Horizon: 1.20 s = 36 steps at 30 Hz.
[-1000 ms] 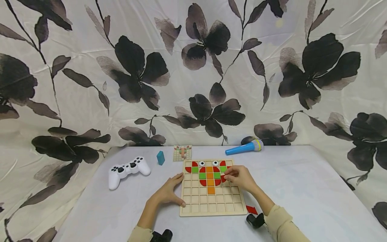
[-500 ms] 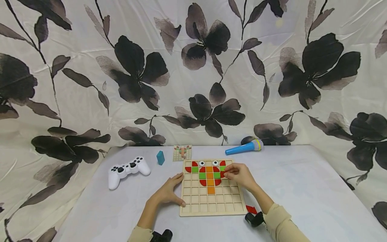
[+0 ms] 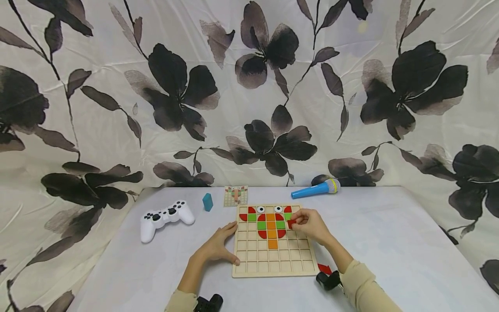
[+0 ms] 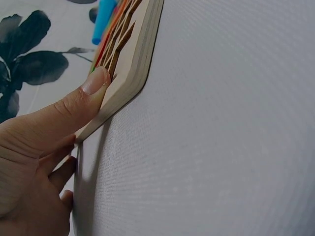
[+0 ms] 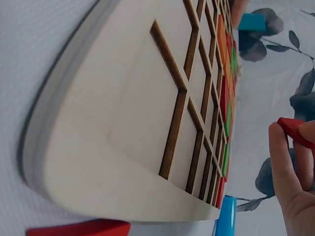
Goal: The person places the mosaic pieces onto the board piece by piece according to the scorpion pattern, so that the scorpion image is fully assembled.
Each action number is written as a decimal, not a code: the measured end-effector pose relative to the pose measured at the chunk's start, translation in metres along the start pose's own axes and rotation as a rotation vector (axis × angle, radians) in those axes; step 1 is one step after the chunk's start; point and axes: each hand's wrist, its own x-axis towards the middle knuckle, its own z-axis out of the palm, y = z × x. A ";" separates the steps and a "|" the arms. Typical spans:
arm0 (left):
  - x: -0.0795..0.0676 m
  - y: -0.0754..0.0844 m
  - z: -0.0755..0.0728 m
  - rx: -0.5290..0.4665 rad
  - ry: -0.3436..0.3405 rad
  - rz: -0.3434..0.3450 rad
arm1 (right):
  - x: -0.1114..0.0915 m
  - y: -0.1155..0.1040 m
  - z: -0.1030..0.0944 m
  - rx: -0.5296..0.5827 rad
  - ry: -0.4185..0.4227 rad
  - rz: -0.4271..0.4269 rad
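Note:
A square wooden grid board (image 3: 274, 262) lies on the table, with red, green and orange tiles and two eye pieces in its upper rows. My left hand (image 3: 215, 248) rests against the board's left edge, fingers extended; in the left wrist view its thumb (image 4: 69, 110) lies on the rim near a corner. My right hand (image 3: 313, 226) pinches a red tile (image 5: 291, 129) between thumb and fingers over the board's upper right part. In the right wrist view, the tile appears raised off the grid. Another red piece (image 3: 324, 268) lies beside the board's lower right corner.
Behind the board lie a small patterned card (image 3: 235, 196) and a blue toy microphone (image 3: 315, 189). To the left are a teal block (image 3: 208, 202) and a white game controller (image 3: 167, 220). A floral cloth (image 3: 273, 86) hangs behind the table.
My right hand has shifted slightly up and to the left over the board, and the red tile in its fingers has turned. The left hand keeps its place at the board's edge.

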 end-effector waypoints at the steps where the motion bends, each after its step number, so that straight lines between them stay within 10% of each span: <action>1: 0.000 0.000 0.000 0.002 0.002 0.001 | 0.000 0.000 0.000 0.004 -0.011 0.004; 14: 0.002 0.001 -0.001 0.016 0.009 0.021 | -0.001 0.007 0.002 0.029 -0.137 -0.047; 36: -0.003 0.003 -0.002 0.006 -0.010 0.008 | -0.003 0.006 0.023 -0.279 -0.303 -0.171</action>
